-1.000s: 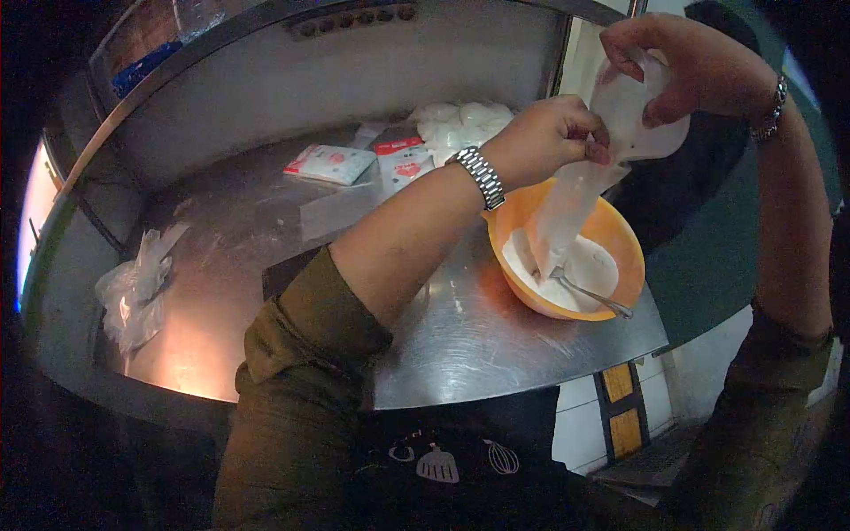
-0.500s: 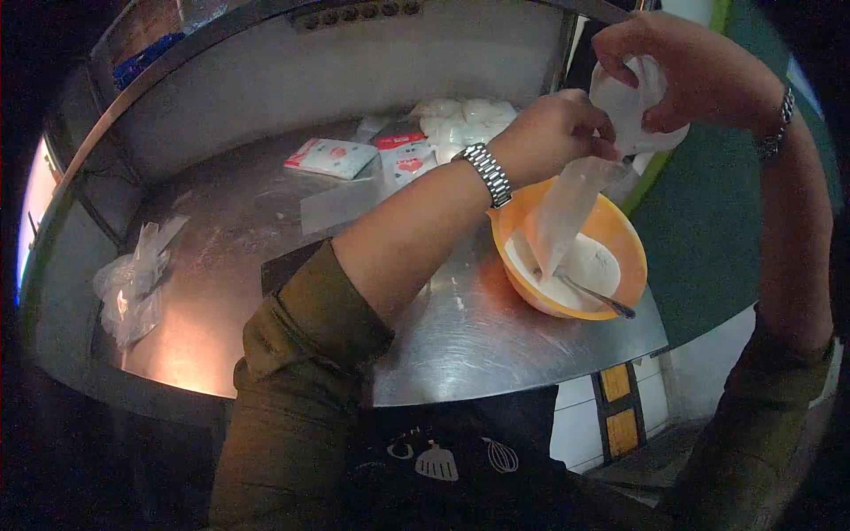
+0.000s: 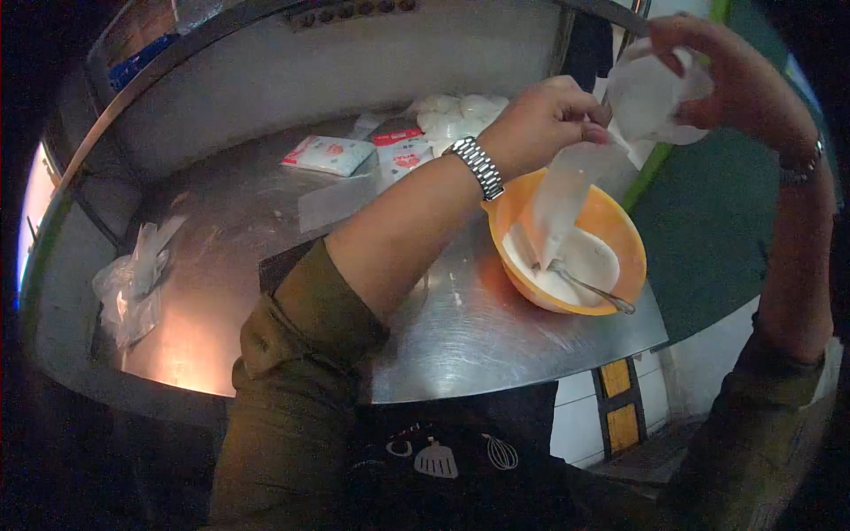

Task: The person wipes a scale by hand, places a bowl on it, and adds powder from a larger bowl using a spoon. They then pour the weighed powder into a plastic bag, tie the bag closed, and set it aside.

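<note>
My left hand (image 3: 551, 124) pinches the top edge of a narrow clear plastic bag (image 3: 563, 190). The bag hangs tapering down into a yellow-orange bowl (image 3: 632, 241), its tip at the white powder (image 3: 591, 255) inside. Up at the right, my right hand (image 3: 739, 84) grips a pale, translucent white container (image 3: 645, 96), tilted close beside the bag's mouth. Blur hides whether anything passes between them. A metal spoon (image 3: 595, 290) rests in the powder, its handle over the bowl's near right rim.
Several filled white bags (image 3: 456, 115) lie at the back of the metal table (image 3: 460, 341), with red-and-white packets (image 3: 329, 155) beside them. A clear plastic sheet (image 3: 335, 203) lies before the packets. Crumpled plastic bags (image 3: 133, 288) sit at the left edge.
My right hand and the pale container have shifted right and slightly down. My left hand has moved slightly left and up, still pinching the bag, which hangs a little higher.
</note>
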The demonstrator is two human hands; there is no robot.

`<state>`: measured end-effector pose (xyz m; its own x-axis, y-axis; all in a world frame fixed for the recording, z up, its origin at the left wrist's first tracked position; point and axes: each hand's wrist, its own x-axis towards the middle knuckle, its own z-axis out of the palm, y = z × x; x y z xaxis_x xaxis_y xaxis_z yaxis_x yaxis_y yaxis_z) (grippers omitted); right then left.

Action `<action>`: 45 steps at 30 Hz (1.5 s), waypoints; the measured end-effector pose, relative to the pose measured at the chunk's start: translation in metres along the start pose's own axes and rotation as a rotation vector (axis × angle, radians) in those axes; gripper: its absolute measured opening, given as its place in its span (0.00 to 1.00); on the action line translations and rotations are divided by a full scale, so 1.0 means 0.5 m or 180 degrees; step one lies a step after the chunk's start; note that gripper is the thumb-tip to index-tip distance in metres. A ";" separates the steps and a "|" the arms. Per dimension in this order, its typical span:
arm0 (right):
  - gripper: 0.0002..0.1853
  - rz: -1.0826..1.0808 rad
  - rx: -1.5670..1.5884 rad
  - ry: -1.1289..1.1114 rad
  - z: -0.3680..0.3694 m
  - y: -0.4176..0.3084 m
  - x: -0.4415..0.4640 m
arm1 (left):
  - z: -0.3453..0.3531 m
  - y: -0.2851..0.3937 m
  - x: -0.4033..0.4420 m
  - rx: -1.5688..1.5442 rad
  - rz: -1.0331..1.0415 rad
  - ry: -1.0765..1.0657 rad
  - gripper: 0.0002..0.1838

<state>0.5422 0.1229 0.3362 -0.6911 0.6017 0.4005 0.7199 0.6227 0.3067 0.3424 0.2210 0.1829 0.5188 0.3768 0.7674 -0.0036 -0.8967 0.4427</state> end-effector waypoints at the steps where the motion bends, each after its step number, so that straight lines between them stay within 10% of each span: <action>1: 0.32 0.0008 -0.0005 0.0000 0.002 0.024 -0.034 | -0.006 0.005 -0.002 0.0288 -0.0010 -0.0009 0.06; 6: 0.36 0.1754 0.1245 0.0785 0.041 -0.026 -0.146 | -0.012 -0.012 -0.011 0.0132 0.0068 0.0137 0.07; 16: 0.24 0.2644 0.1810 0.1691 0.189 -0.174 -0.300 | -0.030 -0.011 -0.006 0.0629 0.0163 -0.0074 0.09; 19: 0.21 0.1917 0.2565 0.2027 0.216 -0.254 -0.305 | -0.049 -0.001 0.011 0.1067 0.0133 -0.0297 0.11; 27: 0.23 0.0683 0.2642 -0.0418 0.327 -0.458 -0.031 | -0.096 0.088 0.041 0.0849 -0.0250 -0.0647 0.08; 32: 0.26 0.0875 0.3379 -0.0237 0.503 -0.557 0.107 | -0.082 0.053 0.038 0.1154 0.0100 0.0054 0.13; 38: 0.28 0.0531 0.2709 0.0657 0.381 -0.491 -0.007 | -0.161 0.125 0.023 0.0823 -0.0415 0.0155 0.09; 40: 0.21 0.3173 0.4001 0.1429 0.294 -0.459 -0.096 | -0.198 0.225 -0.009 -0.0183 -0.1218 0.0267 0.08; 41: 0.18 0.2397 0.2833 0.2431 0.316 -0.382 -0.154 | -0.222 0.212 -0.012 -0.0184 -0.1239 0.0298 0.08; 42: 0.16 0.3074 0.2438 0.2543 0.318 -0.306 -0.203 | -0.250 0.191 -0.006 0.0060 -0.0947 0.0347 0.08; 45: 0.22 0.3549 0.1782 0.1886 0.368 -0.159 -0.290 | -0.307 0.217 -0.032 0.0575 -0.0705 0.0474 0.08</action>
<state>0.5733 0.0783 0.0951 0.4599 0.6973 0.5498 0.6496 0.1580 -0.7437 0.2027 0.1533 0.2896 0.3592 0.5852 0.7270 0.2542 -0.8109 0.5272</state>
